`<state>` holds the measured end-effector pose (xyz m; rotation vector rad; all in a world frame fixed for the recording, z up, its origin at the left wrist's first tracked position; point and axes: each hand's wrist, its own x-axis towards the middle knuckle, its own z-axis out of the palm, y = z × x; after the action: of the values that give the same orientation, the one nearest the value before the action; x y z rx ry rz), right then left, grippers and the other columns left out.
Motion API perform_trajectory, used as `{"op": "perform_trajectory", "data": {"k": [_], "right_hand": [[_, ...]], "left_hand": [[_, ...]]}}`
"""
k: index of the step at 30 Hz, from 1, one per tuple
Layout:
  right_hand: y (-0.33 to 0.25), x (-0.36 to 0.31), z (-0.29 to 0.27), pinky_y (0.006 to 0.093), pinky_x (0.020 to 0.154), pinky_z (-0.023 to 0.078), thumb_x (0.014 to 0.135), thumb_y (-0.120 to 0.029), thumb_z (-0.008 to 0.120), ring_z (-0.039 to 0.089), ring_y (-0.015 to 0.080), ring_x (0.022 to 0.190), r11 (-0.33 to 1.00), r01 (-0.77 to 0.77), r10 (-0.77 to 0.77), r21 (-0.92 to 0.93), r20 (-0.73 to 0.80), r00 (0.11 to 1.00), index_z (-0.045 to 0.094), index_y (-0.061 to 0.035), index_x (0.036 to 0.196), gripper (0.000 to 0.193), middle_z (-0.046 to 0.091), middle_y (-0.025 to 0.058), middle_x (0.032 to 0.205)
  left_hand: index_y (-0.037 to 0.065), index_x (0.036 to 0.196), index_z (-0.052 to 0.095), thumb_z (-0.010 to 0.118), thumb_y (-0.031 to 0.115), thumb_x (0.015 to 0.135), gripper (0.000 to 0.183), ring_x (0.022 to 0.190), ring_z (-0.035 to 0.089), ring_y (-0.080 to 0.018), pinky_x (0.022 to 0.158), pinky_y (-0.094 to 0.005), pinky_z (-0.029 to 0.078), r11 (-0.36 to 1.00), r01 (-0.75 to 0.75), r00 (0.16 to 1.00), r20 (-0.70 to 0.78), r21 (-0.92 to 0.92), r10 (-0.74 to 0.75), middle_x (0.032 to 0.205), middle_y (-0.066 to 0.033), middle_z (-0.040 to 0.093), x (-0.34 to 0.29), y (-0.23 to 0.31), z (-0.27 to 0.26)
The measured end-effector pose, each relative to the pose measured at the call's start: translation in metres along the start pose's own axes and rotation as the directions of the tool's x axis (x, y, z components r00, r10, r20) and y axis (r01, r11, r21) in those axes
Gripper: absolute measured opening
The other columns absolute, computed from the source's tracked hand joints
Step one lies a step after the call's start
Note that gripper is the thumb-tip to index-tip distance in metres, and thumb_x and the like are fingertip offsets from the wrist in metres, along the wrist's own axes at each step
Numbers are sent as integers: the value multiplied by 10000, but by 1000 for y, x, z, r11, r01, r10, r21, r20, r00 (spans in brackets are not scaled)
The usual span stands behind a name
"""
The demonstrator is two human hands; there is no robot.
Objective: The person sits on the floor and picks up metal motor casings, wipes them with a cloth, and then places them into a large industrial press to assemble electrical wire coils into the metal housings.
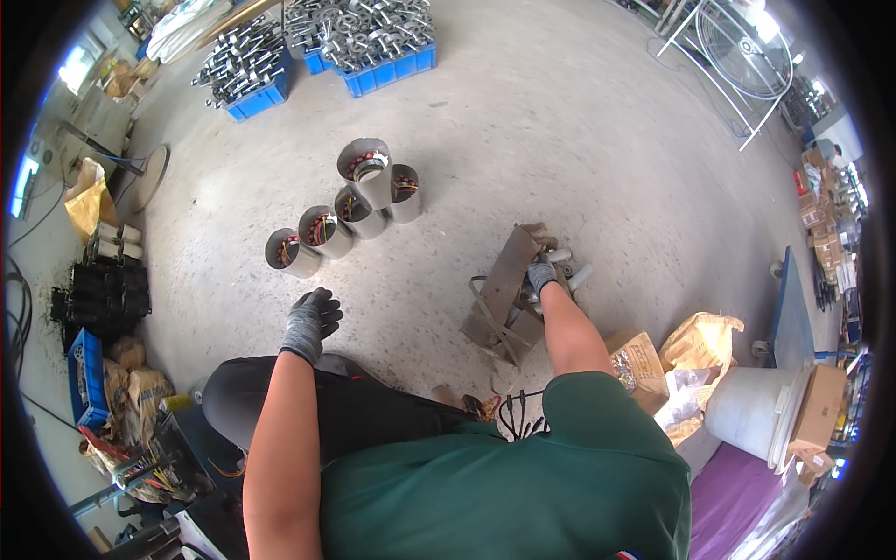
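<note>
Just right of the frame's centre, the right hand (541, 274) reaches to a brown metal holder (504, 275) — its grip I cannot tell; left of centre, the left hand (312, 323) hangs loosely half-curled.

We read our left hand (313, 325), 8 o'clock: heathered grey glove, black fingers. Our right hand (540, 273), 3 o'clock: grey glove. Shirt (504, 495) at 6: dark green, small red-white-blue striped edge. Trousers (373, 411) black. We have dull grey cylinders (367, 225) at 10, red and yellow inside; metal box (515, 266) brownish grey, near centre. Bright blue crates (392, 73) at 11, silver parts (373, 33) on top. Purple cloth (733, 499) and whitish bucket (747, 408) at 4. Floor (560, 140): pale grey, darker speckles.
</note>
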<state>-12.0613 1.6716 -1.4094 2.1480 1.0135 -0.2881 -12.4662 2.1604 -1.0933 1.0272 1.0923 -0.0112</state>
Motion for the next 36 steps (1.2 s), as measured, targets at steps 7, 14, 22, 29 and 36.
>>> {"op": "perform_trajectory", "data": {"k": [7, 14, 22, 29, 36], "right_hand": [[-102, 28, -133, 570, 916, 486, 984, -157, 587, 689, 264, 1128, 981, 90, -103, 171, 69, 992, 788, -117, 1099, 235, 748, 59, 1182], [-76, 32, -121, 524, 973, 518, 847, -288, 772, 656, 279, 1206, 976, 193, -212, 100, 240, 947, 767, -163, 1152, 329, 716, 48, 1258], [21, 10, 24, 377, 889, 584, 814, -260, 781, 697, 223, 1120, 991, -131, 131, -9, 167, 977, 797, -182, 1061, 260, 745, 53, 1180], [-87, -18, -138, 402, 827, 589, 862, -257, 734, 717, 265, 1034, 831, -165, 139, 532, 87, 986, 731, -141, 1126, 288, 749, 87, 1103], [-35, -93, -154, 333, 495, 451, 836, -201, 763, 587, 172, 607, -807, 75, 454, 585, 535, 713, 680, -68, 1046, 263, 659, 46, 800]], "left_hand": [[138, 1152, 646, 605, 397, 969, 321, 808, 709, -222, 692, -380, 551, 1000, 11, 982, -189, 18, -8, 964, -41, 734, -30, -7, -60], [146, 1110, 659, 621, 352, 961, 258, 772, 700, -184, 667, -342, 535, 1000, 11, 987, -160, 13, -9, 941, -32, 734, -27, -1, -38], [135, 1140, 649, 613, 344, 969, 272, 790, 700, -188, 687, -346, 540, 999, 18, 998, 54, -29, -16, 951, -40, 725, 1, -3, 12], [125, 1130, 652, 607, 341, 967, 274, 774, 699, -194, 664, -343, 541, 999, -2, 986, -169, -36, -4, 951, -45, 726, -30, -3, -48], [138, 1121, 656, 621, 340, 957, 263, 751, 696, -189, 654, -345, 538, 995, -48, 990, -140, -85, 35, 928, -37, 725, -36, 9, -35]]}}
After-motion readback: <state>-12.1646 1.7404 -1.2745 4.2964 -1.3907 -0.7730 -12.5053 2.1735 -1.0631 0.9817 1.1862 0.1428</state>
